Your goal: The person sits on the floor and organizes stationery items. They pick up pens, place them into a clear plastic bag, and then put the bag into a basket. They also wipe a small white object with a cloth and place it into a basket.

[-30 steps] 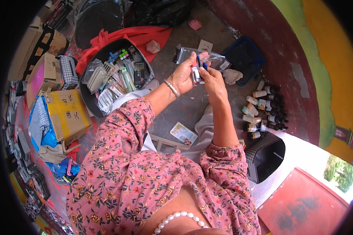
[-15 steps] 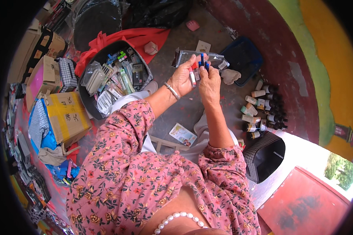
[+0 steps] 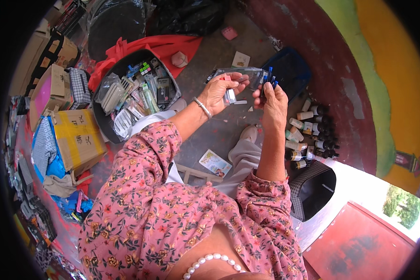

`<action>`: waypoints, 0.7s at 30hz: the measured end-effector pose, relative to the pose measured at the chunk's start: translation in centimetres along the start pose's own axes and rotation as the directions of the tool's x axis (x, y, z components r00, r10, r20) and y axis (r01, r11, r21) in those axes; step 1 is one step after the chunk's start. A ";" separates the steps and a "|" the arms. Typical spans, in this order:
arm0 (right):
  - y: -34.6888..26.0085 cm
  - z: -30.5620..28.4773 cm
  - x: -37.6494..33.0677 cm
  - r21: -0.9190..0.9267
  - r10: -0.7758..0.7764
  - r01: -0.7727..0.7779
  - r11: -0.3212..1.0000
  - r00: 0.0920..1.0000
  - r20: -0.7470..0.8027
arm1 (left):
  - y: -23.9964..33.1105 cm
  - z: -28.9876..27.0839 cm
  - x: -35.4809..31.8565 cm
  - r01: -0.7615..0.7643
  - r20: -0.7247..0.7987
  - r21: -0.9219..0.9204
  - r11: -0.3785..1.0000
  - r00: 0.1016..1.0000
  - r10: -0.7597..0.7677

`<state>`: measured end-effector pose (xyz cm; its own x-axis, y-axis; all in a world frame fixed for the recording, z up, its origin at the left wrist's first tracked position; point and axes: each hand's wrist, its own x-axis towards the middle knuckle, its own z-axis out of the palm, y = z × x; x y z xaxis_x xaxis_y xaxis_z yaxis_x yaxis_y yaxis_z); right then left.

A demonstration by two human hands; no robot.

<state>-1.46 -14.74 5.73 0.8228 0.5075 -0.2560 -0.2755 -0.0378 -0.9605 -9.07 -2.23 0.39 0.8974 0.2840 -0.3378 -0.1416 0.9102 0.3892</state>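
Observation:
My left hand (image 3: 219, 94), a bangle at its wrist, is partly curled around small red-and-white blocks (image 3: 230, 96) that look like erasers; its outer fingers stretch to the right. To its right, my right hand (image 3: 274, 103) is closed on several dark pens with blue ends (image 3: 269, 74), which point up and away from me. The two hands are apart. Just beyond them lies a clear plastic case (image 3: 249, 73), partly covered by my fingers. I cannot tell whether the left hand touches it.
On the left stands a dark bin (image 3: 98, 100) full of packaged stationery, beside a taped cardboard box (image 3: 81, 140). A blue basket (image 3: 297, 70) sits far right, near several bottles (image 3: 319, 128) and a black checked box (image 3: 312, 191). A picture card (image 3: 215, 163) lies between my legs.
My right hand has moved right with the pens, away from my left hand. The left hand's fingers have opened out somewhat around the red-and-white blocks. My right shoe has come into view.

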 end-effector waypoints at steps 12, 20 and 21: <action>-0.5 -1.5 -0.1 -0.457 0.286 -0.210 0.864 0.953 0.103 | 2.3 1.2 -1.2 -0.192 -0.005 0.751 0.632 0.955 0.296; -0.6 -2.1 0.4 -0.420 0.421 -0.316 0.851 0.888 0.184 | 2.6 1.7 -1.1 -0.326 0.133 0.769 0.549 0.923 0.362; -0.6 -2.1 0.3 -0.430 0.389 -0.298 0.852 0.910 0.142 | 2.6 1.9 -1.2 -0.327 0.119 0.750 0.575 0.922 0.368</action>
<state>0.00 -16.41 5.95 0.5709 0.5693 -0.5915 -0.2657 -0.5536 -0.7893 -9.72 -0.78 3.39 0.8249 0.5614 -0.0661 -0.0610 0.2046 0.9770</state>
